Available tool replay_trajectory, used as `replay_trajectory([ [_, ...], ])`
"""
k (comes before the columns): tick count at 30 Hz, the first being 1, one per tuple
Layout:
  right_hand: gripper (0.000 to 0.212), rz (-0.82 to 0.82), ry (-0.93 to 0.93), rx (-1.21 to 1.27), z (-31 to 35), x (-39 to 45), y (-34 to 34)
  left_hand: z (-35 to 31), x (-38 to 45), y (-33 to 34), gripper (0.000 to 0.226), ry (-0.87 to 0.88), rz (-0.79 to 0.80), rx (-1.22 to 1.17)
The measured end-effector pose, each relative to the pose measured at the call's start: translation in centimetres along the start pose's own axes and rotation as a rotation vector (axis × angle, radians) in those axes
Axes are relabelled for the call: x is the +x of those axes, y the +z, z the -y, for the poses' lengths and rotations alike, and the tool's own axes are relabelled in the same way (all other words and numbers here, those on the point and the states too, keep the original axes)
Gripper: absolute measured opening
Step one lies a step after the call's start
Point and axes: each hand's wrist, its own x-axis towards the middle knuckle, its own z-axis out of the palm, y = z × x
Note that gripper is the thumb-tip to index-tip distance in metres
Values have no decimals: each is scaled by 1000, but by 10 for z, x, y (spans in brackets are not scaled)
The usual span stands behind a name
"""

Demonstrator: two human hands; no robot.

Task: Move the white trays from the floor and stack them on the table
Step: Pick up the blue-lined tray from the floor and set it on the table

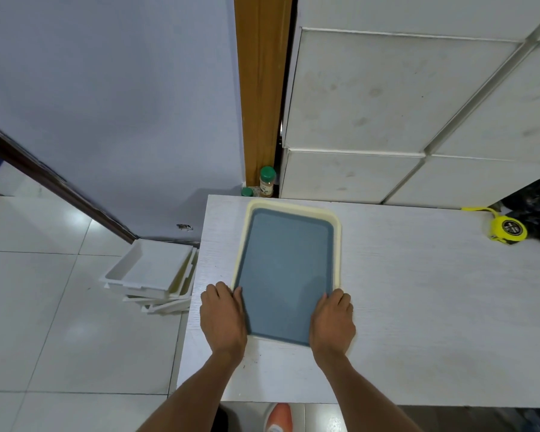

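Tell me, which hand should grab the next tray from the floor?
Probably the left hand: the white trays lie on the floor beside the table's left edge, nearer than the right hand.

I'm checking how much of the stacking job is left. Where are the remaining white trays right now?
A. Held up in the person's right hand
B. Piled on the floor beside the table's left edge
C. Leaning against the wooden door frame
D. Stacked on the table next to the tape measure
B: the white trays sit in an uneven pile on the floor tiles, just left of the table.
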Motion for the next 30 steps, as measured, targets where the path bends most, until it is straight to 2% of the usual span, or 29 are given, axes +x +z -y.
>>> replay_trajectory([
  [2,14,-71,20,15,0,-1,1,4,2,-2,26,84,48,62],
  [5,12,-160,24,36,-2,-3,-2,11,5,-5,30,211,31,84],
  [9,23,-202,26,42,-3,-6,-2,13,6,-9,39,257,26,75],
  [14,16,-174,31,27,-3,-1,2,11,9,-5,40,238,27,86],
  [21,15,-156,9,30,-1,11,5,8,16,-1,26,214,49,109],
  [27,14,-113,4,121,-2,11,9,8,12,3,20,143,73,1],
  [30,22,-40,-3,154,-1,14,10,7,11,3,17,73,92,-37],
])
